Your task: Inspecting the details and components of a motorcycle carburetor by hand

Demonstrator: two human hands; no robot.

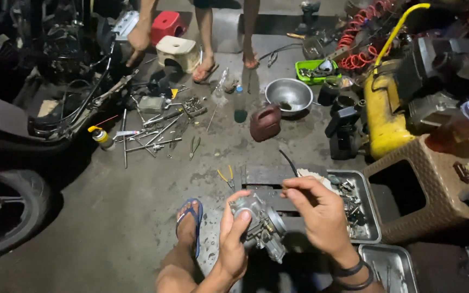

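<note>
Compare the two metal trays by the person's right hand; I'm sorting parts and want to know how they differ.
The upper tray is crowded with small metal parts; the lower tray looks nearly bare. The upper tray shows almost whole; the lower tray is cut off by the picture's edge. Both are shallow, rectangular, silvery, beside the right hand.

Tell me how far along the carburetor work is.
Done: the carburetor is off the machine, and small removed parts lie in the metal tray. In hand: the left hand holds the carburetor while the right hand works at its top. Left: the parts are still loose in the tray.
</note>
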